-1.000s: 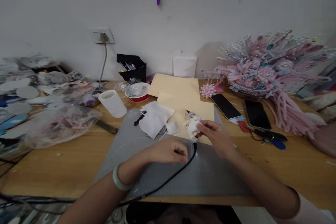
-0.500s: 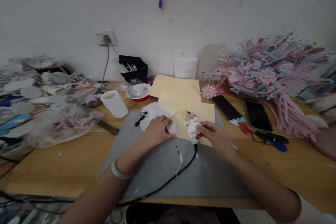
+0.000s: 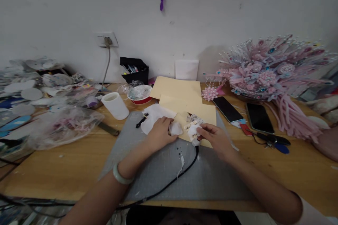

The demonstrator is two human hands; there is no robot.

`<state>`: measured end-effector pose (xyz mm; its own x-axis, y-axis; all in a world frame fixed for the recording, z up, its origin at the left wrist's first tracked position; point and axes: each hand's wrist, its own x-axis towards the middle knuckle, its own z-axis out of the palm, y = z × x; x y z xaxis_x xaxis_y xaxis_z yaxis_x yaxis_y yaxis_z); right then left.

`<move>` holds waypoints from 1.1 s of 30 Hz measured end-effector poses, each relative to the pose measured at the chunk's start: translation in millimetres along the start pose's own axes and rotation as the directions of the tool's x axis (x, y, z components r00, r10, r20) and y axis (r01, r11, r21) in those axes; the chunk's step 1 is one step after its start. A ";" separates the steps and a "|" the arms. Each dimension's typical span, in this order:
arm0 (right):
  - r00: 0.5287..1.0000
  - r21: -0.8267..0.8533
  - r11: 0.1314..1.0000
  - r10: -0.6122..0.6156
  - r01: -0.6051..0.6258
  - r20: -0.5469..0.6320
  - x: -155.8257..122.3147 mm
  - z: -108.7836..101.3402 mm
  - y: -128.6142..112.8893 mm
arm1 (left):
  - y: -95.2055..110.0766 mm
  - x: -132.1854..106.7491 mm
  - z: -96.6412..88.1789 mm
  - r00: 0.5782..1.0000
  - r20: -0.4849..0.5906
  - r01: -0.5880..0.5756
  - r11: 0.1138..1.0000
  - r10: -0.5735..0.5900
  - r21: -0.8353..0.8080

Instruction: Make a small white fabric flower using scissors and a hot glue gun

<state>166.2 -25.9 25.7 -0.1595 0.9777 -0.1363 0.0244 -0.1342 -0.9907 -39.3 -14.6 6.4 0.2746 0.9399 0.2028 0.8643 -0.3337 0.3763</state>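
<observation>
My left hand [image 3: 161, 133] is closed, thumb and fingers curled round a small whitish, translucent piece [image 3: 175, 128] above the cream card. My right hand [image 3: 215, 139] pinches a white corded tool [image 3: 193, 130] with an uneven, patchy surface and dark gold marks. A thin dark tip shows at its far end, and a black cord [image 3: 182, 172] leaves its near end. Its exact kind is unclear. Under both hands lie cream card sheets [image 3: 208, 112] on a grey cutting mat [image 3: 169, 182]. White sheet material [image 3: 154, 112] lies just beyond my left hand.
A white cylinder [image 3: 115, 106], a red-rimmed bowl [image 3: 139, 94] and a black pen box [image 3: 134, 70] stand left of the card. Two phones [image 3: 228, 109], keys [image 3: 271, 142] and a pink beaded headdress [image 3: 264, 74] are right. Plastic bags and scraps [image 3: 63, 126] crowd the left.
The whitish piece in my left hand has shifted slightly right. The white tool in my right hand has turned a little. The view has tilted slightly.
</observation>
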 end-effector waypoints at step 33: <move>0.999 -0.122 0.992 -0.019 0.014 -0.039 1.8 1.1 2.3 | 31.5 -20.7 0.8 0.993 0.030 0.101 0.958 -0.113 0.270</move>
<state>164.8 -24.7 23.2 -0.1210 0.9857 -0.1176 0.1428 -0.0999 -0.9847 -17.4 -44.5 13.3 0.1876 0.9733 0.1321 0.9690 -0.2054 0.1370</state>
